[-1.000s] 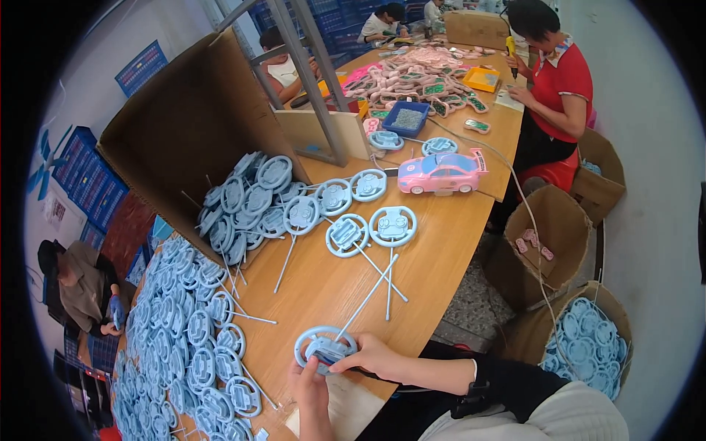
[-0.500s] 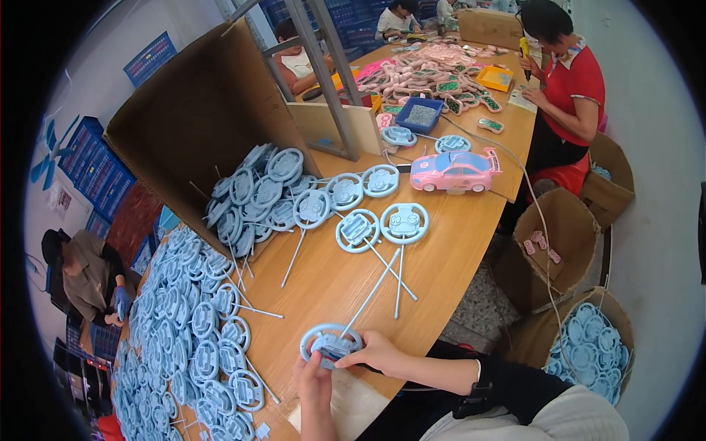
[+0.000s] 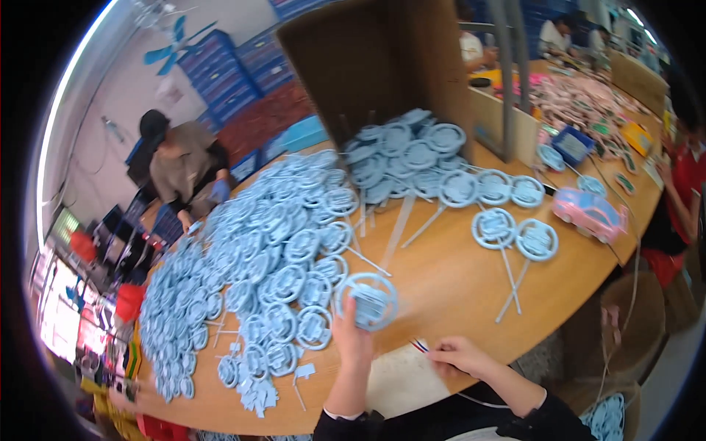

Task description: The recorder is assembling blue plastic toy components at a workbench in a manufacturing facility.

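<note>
My left hand [image 3: 353, 342] is closed on the rim of a light blue toy steering wheel [image 3: 379, 301], held up at the near edge of the loose pile. No rod shows on this wheel. My right hand [image 3: 460, 358] is apart from it, fingers pinched on a thin dark cable end [image 3: 420, 345] with small coloured tips, perhaps bare wires; blur hides the detail. Below the hands lies a pale sheet [image 3: 401, 378] on the table. Beyond them, two steering wheels with rods [image 3: 493, 228] lie with their rods crossing.
A heap of light blue wheels [image 3: 272, 242] covers the table's left. Behind it a cardboard box [image 3: 382, 73] lies on its side, wheels spilling out. A pink toy car [image 3: 588, 213] sits at the right. Co-workers sit left [image 3: 187, 165] and right [image 3: 685, 184]; cartons stand on the floor.
The view has swung left. Both hands were on a wheel with a rod; now my left hand alone holds a rodless wheel, and my right hand grips the cable end.
</note>
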Demonstrator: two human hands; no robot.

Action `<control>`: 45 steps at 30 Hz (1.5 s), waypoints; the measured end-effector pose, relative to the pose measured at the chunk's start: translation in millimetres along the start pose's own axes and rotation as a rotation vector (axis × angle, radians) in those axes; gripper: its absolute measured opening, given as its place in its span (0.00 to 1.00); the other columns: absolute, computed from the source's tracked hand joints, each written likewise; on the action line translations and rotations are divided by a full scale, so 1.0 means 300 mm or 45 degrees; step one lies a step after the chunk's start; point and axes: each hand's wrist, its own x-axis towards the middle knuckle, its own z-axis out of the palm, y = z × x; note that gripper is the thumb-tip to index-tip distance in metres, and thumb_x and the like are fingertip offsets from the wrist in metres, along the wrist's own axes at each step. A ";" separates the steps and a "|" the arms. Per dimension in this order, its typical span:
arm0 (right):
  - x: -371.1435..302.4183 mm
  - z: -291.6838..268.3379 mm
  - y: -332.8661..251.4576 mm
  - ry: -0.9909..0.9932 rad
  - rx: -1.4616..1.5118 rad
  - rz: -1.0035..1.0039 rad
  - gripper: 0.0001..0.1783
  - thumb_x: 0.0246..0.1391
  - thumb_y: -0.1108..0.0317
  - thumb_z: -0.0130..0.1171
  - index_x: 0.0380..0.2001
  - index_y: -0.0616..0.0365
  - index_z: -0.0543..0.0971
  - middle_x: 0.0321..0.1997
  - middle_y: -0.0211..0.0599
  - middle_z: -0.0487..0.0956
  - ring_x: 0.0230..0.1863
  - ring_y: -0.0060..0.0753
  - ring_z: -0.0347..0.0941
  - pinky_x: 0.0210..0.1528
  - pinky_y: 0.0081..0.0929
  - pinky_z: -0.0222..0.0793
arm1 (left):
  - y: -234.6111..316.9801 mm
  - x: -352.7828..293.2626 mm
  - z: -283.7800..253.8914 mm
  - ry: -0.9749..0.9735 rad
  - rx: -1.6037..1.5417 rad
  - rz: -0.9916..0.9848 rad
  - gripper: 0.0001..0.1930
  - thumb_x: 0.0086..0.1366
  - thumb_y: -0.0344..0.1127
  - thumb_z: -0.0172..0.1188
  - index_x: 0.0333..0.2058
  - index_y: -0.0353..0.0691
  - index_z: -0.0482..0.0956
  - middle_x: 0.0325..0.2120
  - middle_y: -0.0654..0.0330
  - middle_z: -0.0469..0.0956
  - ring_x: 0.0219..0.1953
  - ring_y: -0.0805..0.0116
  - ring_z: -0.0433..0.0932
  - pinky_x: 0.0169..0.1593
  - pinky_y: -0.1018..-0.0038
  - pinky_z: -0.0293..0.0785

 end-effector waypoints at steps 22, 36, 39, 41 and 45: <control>-0.183 -0.250 -0.121 0.537 0.389 -0.433 0.08 0.51 0.66 0.54 0.26 0.59 0.72 0.19 0.28 0.71 0.13 0.13 0.59 0.13 0.11 0.47 | -0.546 0.336 0.659 -0.825 1.838 0.519 0.42 0.38 0.60 0.64 0.45 0.31 0.67 0.39 0.44 0.71 0.42 0.50 0.70 0.46 0.64 0.67; -0.089 -0.220 -0.101 0.441 0.326 -0.399 0.08 0.52 0.67 0.52 0.29 0.62 0.73 0.17 0.28 0.69 0.13 0.15 0.60 0.12 0.11 0.49 | -0.176 0.259 0.222 -0.504 0.633 -0.320 0.27 0.49 0.32 0.63 0.46 0.31 0.63 0.35 0.56 0.71 0.34 0.66 0.74 0.31 0.74 0.75; -0.067 -0.129 -0.122 0.347 0.150 -0.285 0.09 0.49 0.69 0.55 0.32 0.62 0.71 0.22 0.29 0.70 0.14 0.15 0.61 0.13 0.12 0.51 | -0.121 0.083 0.177 -0.492 0.216 -0.041 0.29 0.53 0.25 0.57 0.54 0.38 0.57 0.46 0.55 0.63 0.44 0.67 0.69 0.37 0.75 0.74; -0.040 -0.033 -0.138 0.344 0.162 -0.390 0.13 0.48 0.70 0.57 0.35 0.62 0.69 0.26 0.30 0.69 0.14 0.15 0.61 0.13 0.12 0.51 | -0.138 0.041 0.116 -0.523 0.313 0.072 0.29 0.54 0.25 0.57 0.55 0.39 0.57 0.47 0.56 0.63 0.46 0.67 0.68 0.41 0.75 0.71; 0.009 0.053 -0.150 0.477 0.118 -0.484 0.27 0.43 0.70 0.61 0.44 0.62 0.60 0.34 0.34 0.66 0.14 0.16 0.61 0.12 0.12 0.52 | -0.124 -0.033 0.075 -0.651 0.474 0.173 0.26 0.54 0.26 0.57 0.53 0.40 0.60 0.49 0.57 0.63 0.48 0.69 0.65 0.51 0.74 0.62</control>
